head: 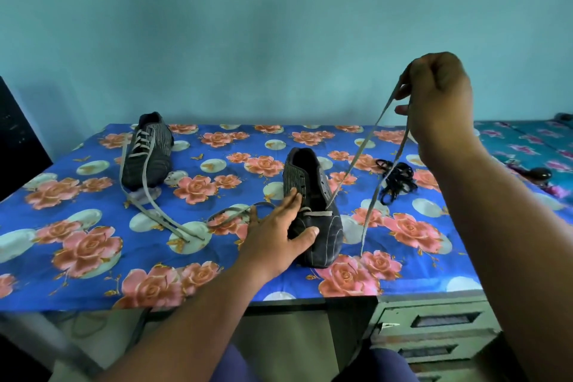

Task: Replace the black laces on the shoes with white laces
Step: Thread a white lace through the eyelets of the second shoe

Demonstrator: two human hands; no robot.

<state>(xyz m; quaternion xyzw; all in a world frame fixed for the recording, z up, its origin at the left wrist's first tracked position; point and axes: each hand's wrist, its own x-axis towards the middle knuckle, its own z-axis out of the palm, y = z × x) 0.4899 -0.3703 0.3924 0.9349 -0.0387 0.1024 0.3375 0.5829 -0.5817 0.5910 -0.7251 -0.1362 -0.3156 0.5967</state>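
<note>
Blue cloth with pink roses covers the table in front of us. Grey drawers sit under its edge, below our right arm.

Our left hand rests on the near shoe. The fingers are straight and spread out. The thumb lies across the toe and the fingertips touch the side by the lace holes. We press on the shoe and do not grip it. This shoe is dark with thin pale stripes. Its toe points at us and its open top faces away. One short bar of white lace crosses the lowest holes, just past our thumb.

From that shoe the white lace runs up to our right hand, which is lifted high above the table. Its fingers are curled and pinch the lace. One part goes tight down to the shoe. The other part hangs loose, and its tip touches the cloth right of the shoe. More of the same lace lies in a loop on the cloth beside our left fingers.

Under our raised right hand, a bit past the near shoe, lies a bundle of black laces.

Far to the left of our left hand stands the other shoe. It has white bars across its holes, and its long white ends trail over the cloth toward us.

Behind the table is a plain teal wall.
</note>
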